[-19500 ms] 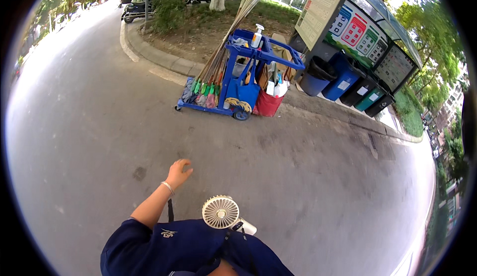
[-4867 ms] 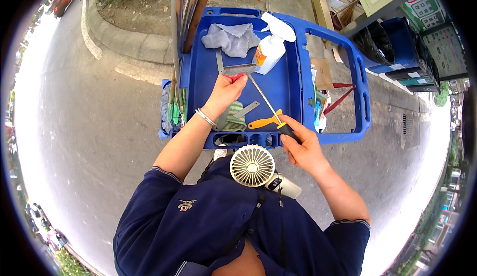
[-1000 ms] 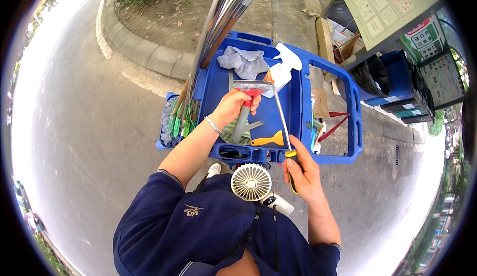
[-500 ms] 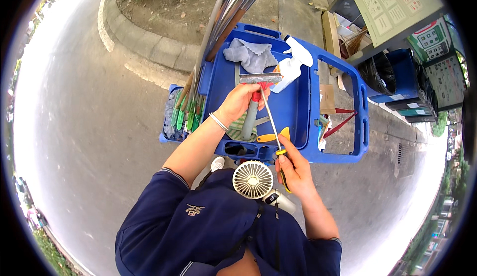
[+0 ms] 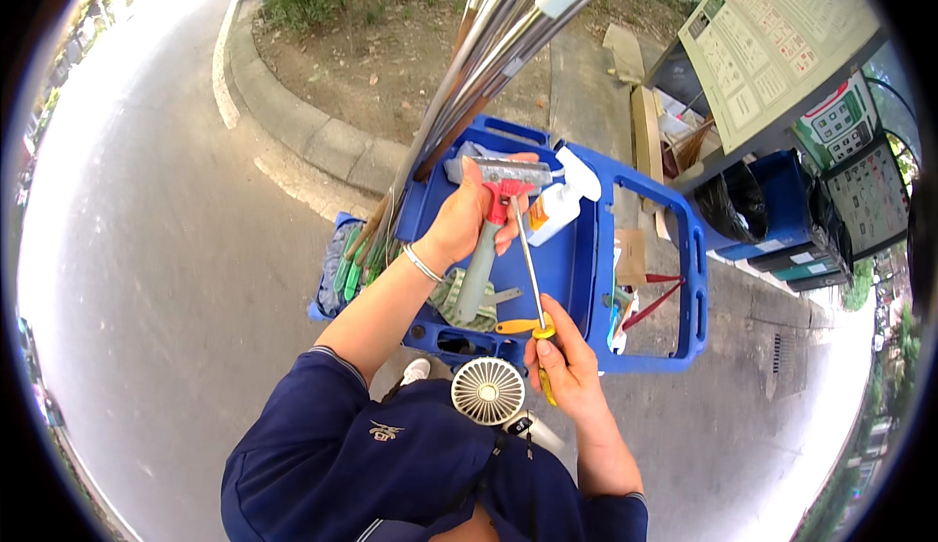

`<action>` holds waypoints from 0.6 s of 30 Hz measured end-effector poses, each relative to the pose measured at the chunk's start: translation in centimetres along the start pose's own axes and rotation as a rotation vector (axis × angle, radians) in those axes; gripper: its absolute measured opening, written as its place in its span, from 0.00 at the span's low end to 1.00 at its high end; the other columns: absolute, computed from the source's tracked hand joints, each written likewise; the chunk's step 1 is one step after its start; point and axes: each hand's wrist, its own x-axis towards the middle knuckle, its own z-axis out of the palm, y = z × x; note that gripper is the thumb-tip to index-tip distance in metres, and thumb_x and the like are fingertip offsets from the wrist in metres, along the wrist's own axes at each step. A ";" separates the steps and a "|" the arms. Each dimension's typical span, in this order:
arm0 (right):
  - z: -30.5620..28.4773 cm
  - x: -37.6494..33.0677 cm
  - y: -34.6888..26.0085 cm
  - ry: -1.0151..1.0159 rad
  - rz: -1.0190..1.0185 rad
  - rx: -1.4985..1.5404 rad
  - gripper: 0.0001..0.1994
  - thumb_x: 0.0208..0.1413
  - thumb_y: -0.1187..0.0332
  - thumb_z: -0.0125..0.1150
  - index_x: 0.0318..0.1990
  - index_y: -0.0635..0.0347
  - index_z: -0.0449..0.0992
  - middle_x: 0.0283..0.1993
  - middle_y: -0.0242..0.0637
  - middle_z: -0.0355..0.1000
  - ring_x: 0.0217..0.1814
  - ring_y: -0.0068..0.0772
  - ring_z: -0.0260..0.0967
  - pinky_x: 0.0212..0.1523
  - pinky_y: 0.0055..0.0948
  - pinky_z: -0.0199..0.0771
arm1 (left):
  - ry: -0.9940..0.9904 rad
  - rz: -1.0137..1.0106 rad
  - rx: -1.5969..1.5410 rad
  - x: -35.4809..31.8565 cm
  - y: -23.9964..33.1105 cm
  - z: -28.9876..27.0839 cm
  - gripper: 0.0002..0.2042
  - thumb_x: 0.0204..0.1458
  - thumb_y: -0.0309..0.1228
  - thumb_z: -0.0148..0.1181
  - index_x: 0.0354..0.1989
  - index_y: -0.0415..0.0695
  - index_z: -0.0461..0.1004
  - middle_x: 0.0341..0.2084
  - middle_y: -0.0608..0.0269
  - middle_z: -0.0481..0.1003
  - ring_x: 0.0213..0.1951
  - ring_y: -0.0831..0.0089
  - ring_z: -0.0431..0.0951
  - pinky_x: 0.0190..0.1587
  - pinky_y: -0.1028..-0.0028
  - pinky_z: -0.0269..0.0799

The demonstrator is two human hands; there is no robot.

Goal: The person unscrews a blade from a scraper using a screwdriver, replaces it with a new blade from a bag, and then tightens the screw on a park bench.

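My left hand (image 5: 457, 222) is closed around the head and neck of a scraper (image 5: 478, 273) with a wide metal head, red neck and grey handle slanting down toward me. A long screwdriver (image 5: 531, 273) with a yellow-and-black handle is gripped in my right hand (image 5: 569, 364). Its tip meets the red neck; whether it sits in a screw is too small to tell. Both hands are above the blue cart tray (image 5: 547, 273). Beyond them stand a white spray bottle (image 5: 555, 214) and a partly hidden grey cloth (image 5: 457, 163). A yellow-handled putty knife (image 5: 518, 326) lies near the tray's front.
Long poles (image 5: 489, 73) rise from the cart's left side. A round white fan (image 5: 488, 392) hangs at my chest. Right of the tray is the cart's open frame (image 5: 692, 278). Farther off are bins (image 5: 777, 190), a sign board (image 5: 772, 54) and a curb (image 5: 293, 117).
My view has tilted up, so the cart appears lower. The scraper's handle slants more to the left, and my left thumb has shifted up onto its metal head. The screwdriver stays against the neck.
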 end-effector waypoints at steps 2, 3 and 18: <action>0.2 0.3 -0.7 -0.016 0.022 0.105 0.25 0.66 0.72 0.47 0.69 0.55 0.54 0.29 0.31 0.68 0.21 0.16 0.61 0.21 0.17 0.64 | -0.017 -0.026 -0.003 -0.1 0.3 0.6 0.47 0.51 0.72 0.25 0.68 0.44 0.52 0.26 0.65 0.65 0.17 0.77 0.64 0.17 0.75 0.65; 0.3 0.3 -0.8 -0.021 0.028 0.133 0.25 0.66 0.71 0.47 0.69 0.55 0.54 0.29 0.31 0.67 0.21 0.16 0.61 0.21 0.18 0.64 | -0.015 -0.031 -0.002 -0.3 0.1 0.9 0.47 0.51 0.72 0.25 0.68 0.44 0.52 0.26 0.65 0.65 0.16 0.78 0.64 0.17 0.76 0.65; 0.0 0.2 -0.8 -0.080 0.063 0.222 0.24 0.67 0.71 0.44 0.70 0.54 0.53 0.28 0.32 0.67 0.21 0.17 0.62 0.21 0.18 0.64 | 0.008 -0.018 0.049 -1.1 -0.2 1.9 0.47 0.50 0.72 0.26 0.67 0.44 0.53 0.24 0.69 0.64 0.17 0.81 0.62 0.17 0.78 0.63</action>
